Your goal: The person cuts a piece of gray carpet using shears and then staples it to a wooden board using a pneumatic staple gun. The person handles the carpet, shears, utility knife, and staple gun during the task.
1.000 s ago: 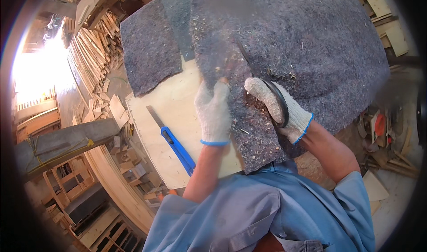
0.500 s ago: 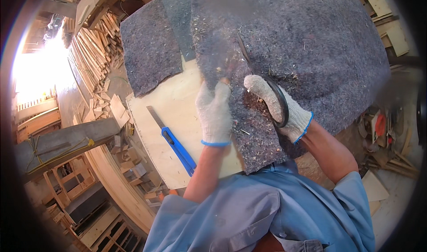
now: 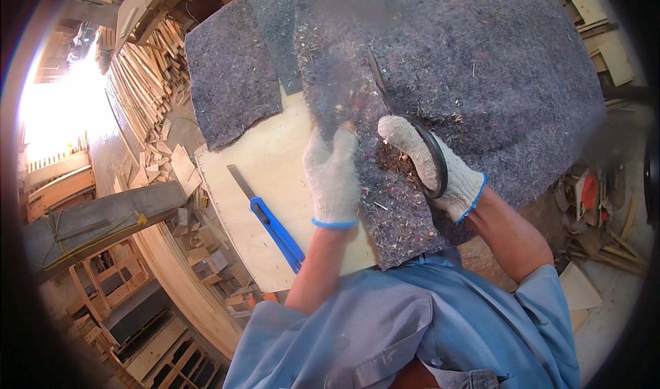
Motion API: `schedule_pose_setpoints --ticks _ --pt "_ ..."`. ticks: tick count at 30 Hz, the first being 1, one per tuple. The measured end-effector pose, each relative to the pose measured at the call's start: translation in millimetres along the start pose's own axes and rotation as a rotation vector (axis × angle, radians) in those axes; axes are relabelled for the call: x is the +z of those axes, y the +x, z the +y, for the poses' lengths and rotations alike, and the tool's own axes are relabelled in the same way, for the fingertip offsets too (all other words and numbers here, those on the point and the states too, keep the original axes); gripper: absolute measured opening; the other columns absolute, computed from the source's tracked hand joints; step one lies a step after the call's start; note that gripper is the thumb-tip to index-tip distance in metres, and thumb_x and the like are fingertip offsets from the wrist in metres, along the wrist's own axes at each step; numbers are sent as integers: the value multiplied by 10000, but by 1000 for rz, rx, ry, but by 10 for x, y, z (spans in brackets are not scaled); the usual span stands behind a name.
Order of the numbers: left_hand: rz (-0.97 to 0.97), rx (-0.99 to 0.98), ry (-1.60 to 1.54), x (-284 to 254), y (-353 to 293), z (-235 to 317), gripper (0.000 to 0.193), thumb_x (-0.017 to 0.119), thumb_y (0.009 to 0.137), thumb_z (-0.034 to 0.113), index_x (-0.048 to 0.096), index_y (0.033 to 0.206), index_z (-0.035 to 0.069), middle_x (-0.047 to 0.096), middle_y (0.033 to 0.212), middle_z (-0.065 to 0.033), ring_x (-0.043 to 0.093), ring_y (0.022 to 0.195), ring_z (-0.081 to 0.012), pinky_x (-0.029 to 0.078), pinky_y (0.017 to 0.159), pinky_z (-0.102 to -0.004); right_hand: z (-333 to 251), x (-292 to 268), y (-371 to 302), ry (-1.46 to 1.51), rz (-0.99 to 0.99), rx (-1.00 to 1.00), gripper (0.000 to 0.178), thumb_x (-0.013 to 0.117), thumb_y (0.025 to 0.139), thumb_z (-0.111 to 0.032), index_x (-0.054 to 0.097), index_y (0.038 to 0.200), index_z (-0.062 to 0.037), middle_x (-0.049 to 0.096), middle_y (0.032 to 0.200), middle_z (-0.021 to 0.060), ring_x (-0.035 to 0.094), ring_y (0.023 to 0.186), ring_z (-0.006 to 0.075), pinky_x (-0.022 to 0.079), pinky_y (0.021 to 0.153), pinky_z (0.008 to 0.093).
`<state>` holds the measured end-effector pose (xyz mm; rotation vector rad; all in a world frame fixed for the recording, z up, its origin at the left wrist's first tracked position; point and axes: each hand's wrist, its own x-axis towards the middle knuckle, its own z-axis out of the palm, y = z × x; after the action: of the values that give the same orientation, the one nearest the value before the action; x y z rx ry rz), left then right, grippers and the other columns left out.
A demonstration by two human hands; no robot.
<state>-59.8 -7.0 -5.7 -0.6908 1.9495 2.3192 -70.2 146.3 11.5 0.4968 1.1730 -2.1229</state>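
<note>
A large sheet of grey felt (image 3: 522, 66), flecked with wood chips, covers most of the work surface. Through it runs a cut that opens toward my body. My right hand (image 3: 462, 188), in a white knit glove with a blue cuff, is closed around the dark handles of scissors (image 3: 440, 161). One blade lies on top of the felt, pointing away from me; the other is hidden. Left of the cut, my left hand (image 3: 333, 179), gloved alike, pinches the felt's left edge, its fingers partly under the material.
A blue utility knife (image 3: 275, 232), blade extended, rests on the pale plywood board (image 3: 251, 159). A smaller felt piece (image 3: 230, 69) covers the board's far left. Wood strips (image 3: 148, 66) pile up beyond, near a concrete-like beam (image 3: 110, 217); scraps lie at right.
Both hands and the scissors hold nearly the same place on the felt. The view has shifted only very slightly.
</note>
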Motion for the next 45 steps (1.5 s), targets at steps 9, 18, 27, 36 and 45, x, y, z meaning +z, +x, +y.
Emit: schedule_pose_setpoints --ticks 9,18,27,36,45 --pt "15 45 -25 18 2 -16 329 657 1014 199 667 1263 -15 656 1021 11 554 885 -80 461 804 -256 18 -42 23 39 9 31 361 609 1052 -309 582 1325 -75 632 1140 18 658 948 108 595 793 250" --pt "20 17 -11 4 -3 -24 321 634 1011 182 665 1266 -12 652 1024 6 546 886 -83 459 798 -264 -26 8 16 -56 20 -4 333 656 1026 -329 623 1233 -70 617 1094 -3 619 919 81 552 776 250" --pt "20 45 -19 0 2 -47 312 662 1010 204 681 1235 -11 669 1023 3 575 890 -87 476 799 -268 -90 27 18 -32 -39 -8 386 689 1002 -334 622 1238 -35 630 1089 17 621 939 90 550 788 249" --pt "10 48 -13 12 -9 -3 325 664 1013 221 682 1244 -7 677 1048 -1 573 912 -89 472 824 -263 -89 141 109 -54 35 -105 346 661 1029 -322 643 1229 -41 650 1076 6 618 921 84 538 793 258" --pt "8 37 14 -8 -1 -19 326 667 1011 220 681 1246 -6 675 1038 1 572 900 -85 474 807 -262 -62 15 163 -86 -46 -82 342 678 1018 -354 659 1188 -57 644 1041 -14 598 910 65 527 760 246"
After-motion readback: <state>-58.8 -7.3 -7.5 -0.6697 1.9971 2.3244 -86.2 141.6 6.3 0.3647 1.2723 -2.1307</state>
